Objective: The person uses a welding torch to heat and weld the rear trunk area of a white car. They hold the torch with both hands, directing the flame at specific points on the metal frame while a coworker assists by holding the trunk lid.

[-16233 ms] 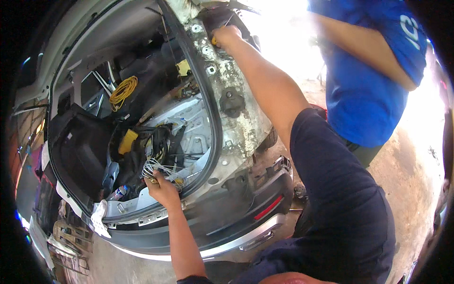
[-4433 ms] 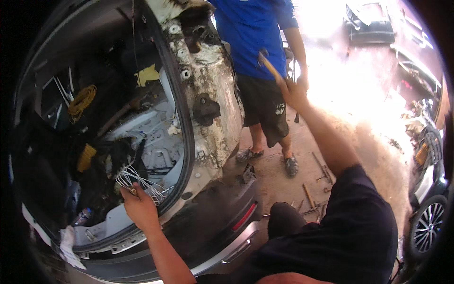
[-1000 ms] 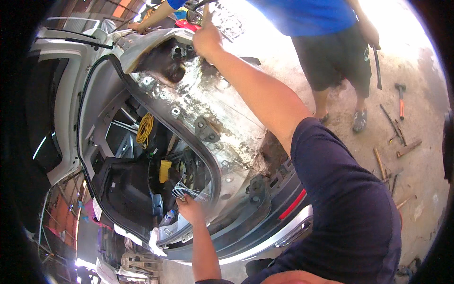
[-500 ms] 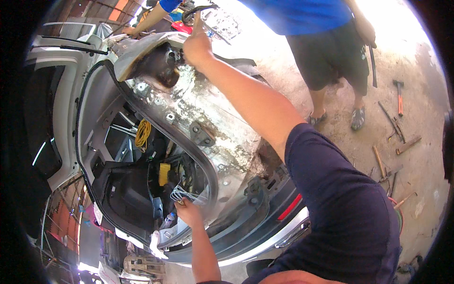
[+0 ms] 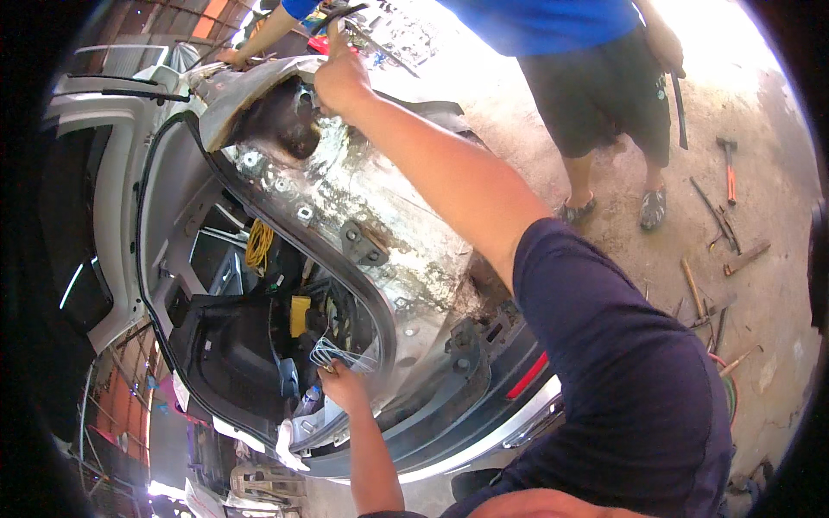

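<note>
My right hand (image 5: 343,79) is raised at the far end of the car's bare metal rear body panel (image 5: 380,203). Its fingers are wrapped round the handle of a hammer (image 5: 344,12) with a dark, curved head. Below the hand, the panel has a dark, scorched-looking hollow (image 5: 298,129). Lower down, my left hand (image 5: 347,387) is closed on a loose bundle of thin pale wire (image 5: 330,350) at the edge of the open rear compartment. The loops of wire stick out above the fingers.
A co-worker in a blue shirt (image 5: 561,30) stands beyond the panel, one hand (image 5: 231,57) on the car's far edge. Yellow coiled cord (image 5: 259,246) hangs inside. An orange-handled hammer (image 5: 730,173) and several other tools lie on the floor at right. The raised tailgate (image 5: 112,216) is at left.
My right hand and the hammer have shifted slightly left and upward. My left hand stays nearly in place with the wire.
</note>
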{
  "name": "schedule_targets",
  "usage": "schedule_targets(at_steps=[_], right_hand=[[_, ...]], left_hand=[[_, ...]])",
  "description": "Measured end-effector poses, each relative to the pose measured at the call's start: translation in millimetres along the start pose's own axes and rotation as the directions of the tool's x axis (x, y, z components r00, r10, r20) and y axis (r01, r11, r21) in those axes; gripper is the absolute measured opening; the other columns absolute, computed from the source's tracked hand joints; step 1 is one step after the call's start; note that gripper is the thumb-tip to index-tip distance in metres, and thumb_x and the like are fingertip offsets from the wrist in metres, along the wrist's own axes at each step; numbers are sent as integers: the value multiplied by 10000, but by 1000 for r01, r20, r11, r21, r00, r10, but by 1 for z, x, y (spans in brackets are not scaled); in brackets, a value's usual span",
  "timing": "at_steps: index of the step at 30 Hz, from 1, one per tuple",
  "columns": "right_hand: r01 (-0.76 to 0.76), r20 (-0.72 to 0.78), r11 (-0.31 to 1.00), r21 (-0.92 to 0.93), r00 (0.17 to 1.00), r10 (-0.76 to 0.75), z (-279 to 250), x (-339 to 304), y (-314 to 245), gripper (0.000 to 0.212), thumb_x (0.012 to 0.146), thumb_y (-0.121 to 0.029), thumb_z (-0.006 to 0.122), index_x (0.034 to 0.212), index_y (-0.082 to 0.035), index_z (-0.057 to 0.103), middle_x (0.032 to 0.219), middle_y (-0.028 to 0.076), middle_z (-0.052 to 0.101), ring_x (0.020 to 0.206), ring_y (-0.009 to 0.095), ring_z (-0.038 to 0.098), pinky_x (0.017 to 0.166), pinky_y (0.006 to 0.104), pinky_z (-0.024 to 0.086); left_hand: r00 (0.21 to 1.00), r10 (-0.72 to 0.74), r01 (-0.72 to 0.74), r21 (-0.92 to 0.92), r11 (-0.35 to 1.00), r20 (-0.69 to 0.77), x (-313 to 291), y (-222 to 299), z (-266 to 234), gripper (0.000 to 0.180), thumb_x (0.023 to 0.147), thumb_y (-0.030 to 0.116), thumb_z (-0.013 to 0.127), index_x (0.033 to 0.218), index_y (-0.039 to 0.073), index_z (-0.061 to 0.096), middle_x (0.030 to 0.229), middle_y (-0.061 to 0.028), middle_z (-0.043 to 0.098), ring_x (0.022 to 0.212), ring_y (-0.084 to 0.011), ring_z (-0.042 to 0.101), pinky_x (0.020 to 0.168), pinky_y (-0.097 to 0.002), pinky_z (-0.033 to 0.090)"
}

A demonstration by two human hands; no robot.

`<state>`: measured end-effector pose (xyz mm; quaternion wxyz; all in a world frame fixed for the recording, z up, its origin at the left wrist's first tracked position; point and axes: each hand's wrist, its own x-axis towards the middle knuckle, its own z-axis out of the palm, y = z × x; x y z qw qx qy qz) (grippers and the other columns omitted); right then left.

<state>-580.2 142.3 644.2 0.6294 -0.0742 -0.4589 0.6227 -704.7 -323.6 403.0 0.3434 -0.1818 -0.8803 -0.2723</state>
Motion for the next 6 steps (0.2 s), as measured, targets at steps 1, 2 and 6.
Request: schedule_targets(at_steps=[1, 2, 6], right_hand=[[-16, 7, 1000, 2, 1000, 16, 1, 10, 2, 851, 894, -37, 569, 1650, -132, 191, 1088, 219, 715, 644, 319, 701, 542, 424, 590], [-49, 30, 999, 4, 998, 49, 9, 4, 5, 847, 911, -35, 541, 1660, -161, 165, 1110, 226, 693, 637, 305, 689, 519, 415, 574], [-144, 264, 986, 89, 958, 116, -11, 0, 9, 943, 913, -102, 621, 1680, -225, 86, 1458, 335, 510, 1048, 450, 710, 835, 635, 566]], left_hand=[[999, 32, -32, -22, 999, -7, 6, 8, 4, 295, 972, 207, 607, 986, -88, 596, 915, -340, 674, 864, -537, 647, 760, -593, 464], [999, 46, -46, -32, 998, -12, 7, 5, 5, 294, 972, 210, 609, 989, -84, 600, 919, -339, 675, 869, -535, 649, 764, -592, 466], [1000, -1, 1, 21, 1000, 10, 5, -9, 5, 299, 976, 227, 616, 1013, -70, 619, 969, -345, 687, 903, -525, 665, 779, -579, 474]])
